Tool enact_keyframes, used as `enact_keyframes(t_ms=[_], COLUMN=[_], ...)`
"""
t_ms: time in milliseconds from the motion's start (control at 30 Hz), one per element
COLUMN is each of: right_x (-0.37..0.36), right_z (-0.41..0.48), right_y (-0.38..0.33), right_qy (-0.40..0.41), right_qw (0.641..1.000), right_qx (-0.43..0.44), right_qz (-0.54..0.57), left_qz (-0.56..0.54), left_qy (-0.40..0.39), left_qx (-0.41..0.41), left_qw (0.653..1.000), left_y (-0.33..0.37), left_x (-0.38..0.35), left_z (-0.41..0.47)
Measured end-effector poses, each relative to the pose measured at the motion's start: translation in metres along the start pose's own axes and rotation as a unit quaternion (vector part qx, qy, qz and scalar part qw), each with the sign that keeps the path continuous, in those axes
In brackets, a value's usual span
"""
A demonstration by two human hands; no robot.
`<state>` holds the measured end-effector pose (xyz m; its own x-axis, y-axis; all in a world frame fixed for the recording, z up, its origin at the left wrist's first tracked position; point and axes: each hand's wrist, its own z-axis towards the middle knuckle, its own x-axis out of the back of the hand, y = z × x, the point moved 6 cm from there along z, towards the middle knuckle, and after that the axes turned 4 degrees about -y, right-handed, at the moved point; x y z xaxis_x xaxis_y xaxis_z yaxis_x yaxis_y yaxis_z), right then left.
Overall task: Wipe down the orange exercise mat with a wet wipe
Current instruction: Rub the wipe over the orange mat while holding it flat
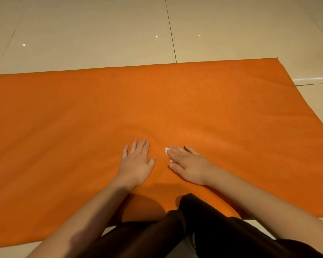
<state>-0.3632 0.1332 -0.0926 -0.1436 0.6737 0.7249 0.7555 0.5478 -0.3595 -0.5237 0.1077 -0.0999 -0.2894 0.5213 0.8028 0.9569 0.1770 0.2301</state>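
Note:
The orange exercise mat [82, 112] lies flat across the tiled floor, filling most of the view. My left hand [136, 161] rests palm down on the mat with straight, spread fingers. Just to its right, my right hand [186, 164] lies flat on a small white wet wipe [167, 151] and presses it against the mat. Only the wipe's left edge shows past my fingertips; the rest is hidden under the hand.
Glossy beige floor tiles [101, 34] surround the mat at the back and right. The mat's far right corner [276, 59] ends near a tile seam. My knees in dark trousers [194, 220] rest on the mat's near edge.

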Motion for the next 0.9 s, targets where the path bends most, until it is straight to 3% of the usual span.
enact_keyframes(t_ms=[133,333,500,667,833,900], right_x=[0.013,0.005,0.025,0.014,0.043,0.036], right_z=[0.037,0.042,0.062,0.059,0.085,0.090], right_y=[0.020,0.005,0.035,0.018,0.065,0.051], right_qy=[0.038,0.025,0.087,0.065,0.143,0.144], right_qw=[0.994,1.000,0.992,0.996,0.982,0.985], right_qx=[-0.093,0.007,-0.081,0.032,-0.115,-0.092], right_qz=[-0.030,-0.015,-0.040,-0.052,-0.038,0.002], left_qz=[0.004,0.017,-0.044,-0.015,0.031,0.031], left_qy=[0.006,0.000,0.009,0.012,0.044,0.050], left_qx=[-0.004,0.011,0.030,0.026,0.040,0.035], left_qw=[1.000,1.000,0.999,0.999,0.998,0.998], left_y=[-0.002,-0.003,-0.007,-0.007,-0.004,-0.003], left_x=[-0.005,-0.007,0.004,0.008,0.001,0.002], left_z=[0.000,0.007,0.029,0.063,0.062,0.061])
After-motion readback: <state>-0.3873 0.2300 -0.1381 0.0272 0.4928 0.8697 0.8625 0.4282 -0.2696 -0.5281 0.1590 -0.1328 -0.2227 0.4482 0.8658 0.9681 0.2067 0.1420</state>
